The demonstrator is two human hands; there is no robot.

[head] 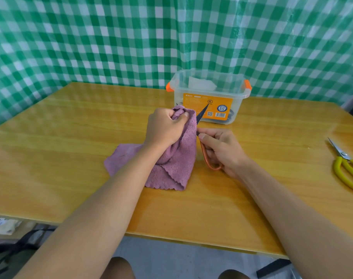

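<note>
A mauve cloth [171,168] lies crumpled at the middle of the wooden table [70,148]. My left hand [165,127] grips a bunched fold of it and lifts that part up. My right hand [222,150] holds a pair of scissors with orange handles [206,160]. Their dark blade [202,113] points up and away, its lower part pressed against the raised cloth. The rest of the blades is hidden behind the cloth and my fingers.
A clear plastic box [208,97] with orange latches and an orange label stands just behind the hands. Yellow-handled scissors [346,168] lie at the table's right edge. A green checked curtain hangs behind the table. My knees show below the front edge.
</note>
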